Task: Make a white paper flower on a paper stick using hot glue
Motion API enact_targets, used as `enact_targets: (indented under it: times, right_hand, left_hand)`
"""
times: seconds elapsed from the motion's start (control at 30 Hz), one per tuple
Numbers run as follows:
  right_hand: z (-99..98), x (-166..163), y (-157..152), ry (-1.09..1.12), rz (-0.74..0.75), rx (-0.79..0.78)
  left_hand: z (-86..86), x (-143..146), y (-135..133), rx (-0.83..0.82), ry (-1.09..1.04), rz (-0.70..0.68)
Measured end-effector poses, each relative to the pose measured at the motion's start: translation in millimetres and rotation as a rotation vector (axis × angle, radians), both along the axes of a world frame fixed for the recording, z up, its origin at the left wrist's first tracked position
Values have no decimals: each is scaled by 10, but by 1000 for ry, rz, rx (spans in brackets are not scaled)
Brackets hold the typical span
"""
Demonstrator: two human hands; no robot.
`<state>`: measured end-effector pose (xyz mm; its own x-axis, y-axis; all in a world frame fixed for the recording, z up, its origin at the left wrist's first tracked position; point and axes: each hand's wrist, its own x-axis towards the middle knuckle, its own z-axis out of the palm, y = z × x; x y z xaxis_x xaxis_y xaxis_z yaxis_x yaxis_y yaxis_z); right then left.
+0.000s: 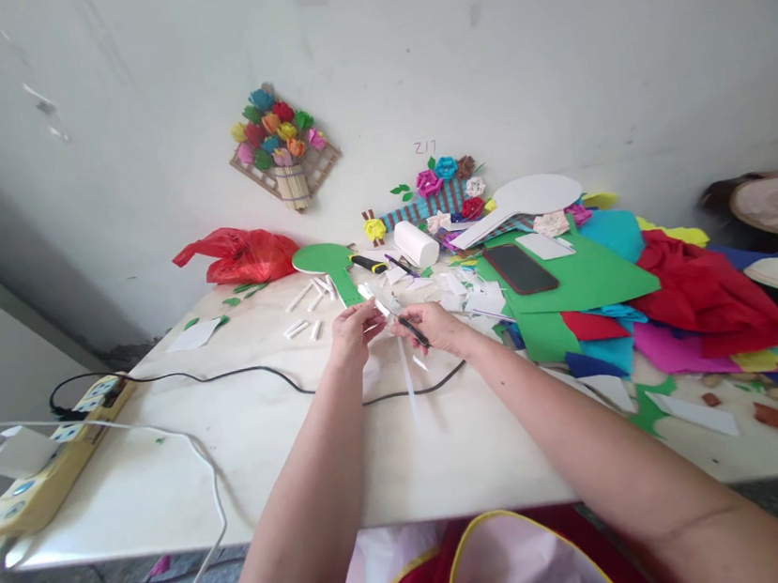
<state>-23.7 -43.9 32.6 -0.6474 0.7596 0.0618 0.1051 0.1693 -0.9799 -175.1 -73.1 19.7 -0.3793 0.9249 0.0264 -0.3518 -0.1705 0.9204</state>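
Observation:
My left hand [357,327] is closed, its fingers pinching a small white paper piece [377,302]. Close beside it, my right hand [432,326] wraps round a black-handled hot glue gun [414,331], partly hidden by the fingers. A long translucent glue stick [409,384] trails from it toward me. The two hands nearly meet above the table. Short white paper rolls [296,328] lie to the left of my left hand. Just beyond the hands is a green paddle-shaped card [341,277].
A yellow-black utility knife [370,264], white roll [416,244] and paper scraps lie behind the hands. To the right are a phone [520,269], green sheets and crumpled red paper [708,290]. A black cord [250,372] runs from the power strip [49,475] across the table.

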Motion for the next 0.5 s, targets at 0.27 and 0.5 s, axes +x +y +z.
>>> enact_targets:
  times: [0.27, 0.5]
  right_hand:
    - [-31, -13, 22, 6, -1, -14]
    - [-2, 37, 23, -37, 45, 0]
  left_hand:
    - [70, 48, -43, -23, 94, 37]
    - [125, 34, -57, 3, 200, 78]
